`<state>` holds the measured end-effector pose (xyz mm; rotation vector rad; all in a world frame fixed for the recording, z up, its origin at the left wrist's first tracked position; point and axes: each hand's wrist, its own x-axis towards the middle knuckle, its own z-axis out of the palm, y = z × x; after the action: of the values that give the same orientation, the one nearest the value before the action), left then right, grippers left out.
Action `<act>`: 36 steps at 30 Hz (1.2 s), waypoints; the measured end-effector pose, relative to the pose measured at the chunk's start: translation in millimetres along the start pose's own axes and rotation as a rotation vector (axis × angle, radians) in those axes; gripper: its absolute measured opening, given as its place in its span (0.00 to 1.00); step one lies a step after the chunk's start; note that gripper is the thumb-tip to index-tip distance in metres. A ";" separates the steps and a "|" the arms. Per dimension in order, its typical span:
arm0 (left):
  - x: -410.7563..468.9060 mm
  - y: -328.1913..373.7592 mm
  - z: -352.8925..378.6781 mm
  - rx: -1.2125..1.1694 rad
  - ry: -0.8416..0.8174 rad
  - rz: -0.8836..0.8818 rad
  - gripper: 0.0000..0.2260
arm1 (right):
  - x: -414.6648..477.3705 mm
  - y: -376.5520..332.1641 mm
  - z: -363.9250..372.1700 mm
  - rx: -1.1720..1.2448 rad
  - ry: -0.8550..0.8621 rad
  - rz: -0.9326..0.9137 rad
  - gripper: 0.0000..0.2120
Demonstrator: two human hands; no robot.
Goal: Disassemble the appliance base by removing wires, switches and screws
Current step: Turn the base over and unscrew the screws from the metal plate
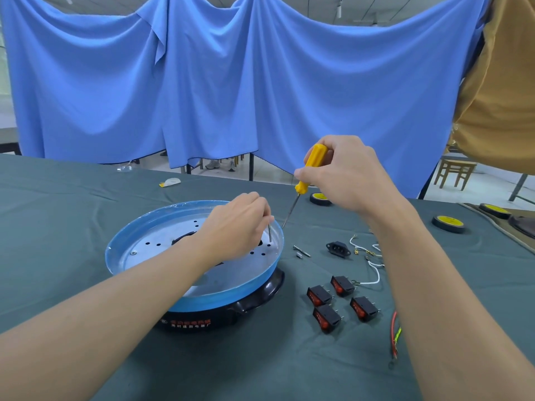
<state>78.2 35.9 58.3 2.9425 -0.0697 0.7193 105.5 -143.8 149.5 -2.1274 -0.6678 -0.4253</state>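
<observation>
Left hand (235, 225), screw (270, 235); right hand (348, 173), screwdriver (316, 155)

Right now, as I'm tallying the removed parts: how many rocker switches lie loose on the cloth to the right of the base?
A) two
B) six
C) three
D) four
D: four black switches with red rockers lie in a cluster on the green cloth, apart from the appliance base.
</observation>
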 end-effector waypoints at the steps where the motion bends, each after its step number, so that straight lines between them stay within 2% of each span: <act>1: 0.1 0.2 -0.9 -0.055 0.029 -0.027 0.08 | 0.4 0.6 -0.1 0.006 0.005 0.008 0.09; 3: 0.4 1.4 -4.1 -0.175 0.094 -0.081 0.07 | 1.0 1.7 0.2 0.100 -0.012 0.041 0.10; 6: 1.0 3.8 -8.2 -0.328 0.160 -0.124 0.06 | 1.0 3.6 -0.5 0.486 -0.097 0.137 0.09; 9: 1.1 4.7 -8.2 -0.378 0.215 -0.138 0.06 | 5.3 7.8 -0.1 0.814 -0.126 0.255 0.08; 11: 1.7 4.4 -6.6 -0.396 0.252 -0.130 0.06 | 6.4 10.1 4.0 0.887 -0.151 0.316 0.07; 15: 4.8 2.8 -3.2 -0.446 0.331 -0.121 0.06 | 1.4 21.7 23.5 0.434 -0.308 0.274 0.03; 17: 5.7 2.1 -1.3 -0.464 0.351 -0.113 0.06 | -1.7 27.1 31.8 0.327 -0.380 0.252 0.01; 22: 6.6 2.3 -0.2 -0.473 0.373 -0.096 0.06 | -3.8 32.8 41.9 0.361 -0.476 0.254 0.08; 26: 6.1 3.5 -1.8 -0.479 0.377 -0.088 0.06 | -2.7 33.0 45.7 0.425 -0.449 0.246 0.03; 29: 5.3 4.7 -2.7 -0.487 0.349 -0.097 0.06 | 0.5 38.1 41.5 0.381 -0.425 0.254 0.04; 34: 1.0 -0.2 -1.9 -0.362 0.227 -0.148 0.10 | 3.9 52.2 32.4 -0.215 -0.404 0.137 0.11; 36: -0.3 -3.0 -1.3 -0.278 0.205 -0.153 0.10 | 3.8 56.5 36.1 -0.334 -0.450 0.167 0.11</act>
<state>77.6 39.1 59.0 2.5655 0.0669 0.9021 144.5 -141.8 94.9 -2.6077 -0.6950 0.0460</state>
